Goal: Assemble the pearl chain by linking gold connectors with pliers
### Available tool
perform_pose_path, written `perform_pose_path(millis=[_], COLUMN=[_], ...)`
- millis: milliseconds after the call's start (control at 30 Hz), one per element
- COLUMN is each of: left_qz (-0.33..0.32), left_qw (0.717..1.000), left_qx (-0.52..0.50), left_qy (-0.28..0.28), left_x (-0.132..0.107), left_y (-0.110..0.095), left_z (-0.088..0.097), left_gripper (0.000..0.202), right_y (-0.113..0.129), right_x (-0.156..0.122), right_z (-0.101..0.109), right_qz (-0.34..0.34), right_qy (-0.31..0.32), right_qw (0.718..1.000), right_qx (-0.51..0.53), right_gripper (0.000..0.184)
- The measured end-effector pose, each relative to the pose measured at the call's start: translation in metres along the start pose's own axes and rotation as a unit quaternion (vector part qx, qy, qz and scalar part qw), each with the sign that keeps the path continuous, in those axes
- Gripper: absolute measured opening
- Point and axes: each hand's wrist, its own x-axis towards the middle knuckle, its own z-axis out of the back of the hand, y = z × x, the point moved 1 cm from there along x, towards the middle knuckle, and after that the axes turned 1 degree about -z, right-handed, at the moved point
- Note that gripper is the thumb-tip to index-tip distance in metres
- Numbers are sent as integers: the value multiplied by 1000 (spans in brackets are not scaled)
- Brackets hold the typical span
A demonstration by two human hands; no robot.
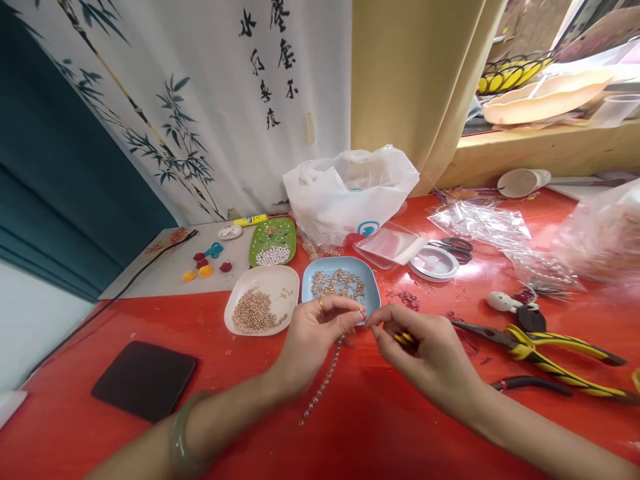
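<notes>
My left hand (315, 337) pinches the top end of a beaded chain (323, 387) that hangs down and trails over the red table (360, 427). My right hand (430, 353) meets it fingertip to fingertip at the chain's end and grips a small yellow-handled tool (404, 338). Both hands hover just in front of a blue dish (367, 280) of small gold findings. To its left is a white dish (280, 280) of gold beads, and behind that a green tray (287, 233) of pearls.
Yellow-and-black pliers (545, 350) and a red-handled tool (530, 383) lie to the right. Scissors (457, 245), a cord spool (434, 263), clear bags (480, 223) and a white plastic bag (350, 187) sit behind. A black pad (144, 379) lies at front left.
</notes>
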Motion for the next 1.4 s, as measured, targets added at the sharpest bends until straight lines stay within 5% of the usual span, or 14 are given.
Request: perform_pose_path(millis=[167, 433, 567, 833, 1400], left_qz=[-15, -47, -36, 66, 25], left_qw=[998, 983, 980, 988, 998], left_qx=[57, 178, 195, 80, 58], left_qy=[-7, 2, 7, 115, 21], left_x=[2, 2, 3, 6, 2], left_y=[-2, -4, -4, 1, -5], left_z=[2, 4, 6, 5, 6], left_gripper=[11, 11, 9, 10, 11], right_y=[-4, -10, -6, -11, 0], right_x=[9, 10, 13, 18, 11], right_z=[4, -1, 7, 14, 22], right_qz=[-102, -131, -123, -98, -66], right_qy=[94, 170, 148, 113, 51], right_qw=[982, 964, 972, 983, 992], right_qx=[130, 155, 138, 109, 90], right_gripper=[18, 17, 18, 23, 24])
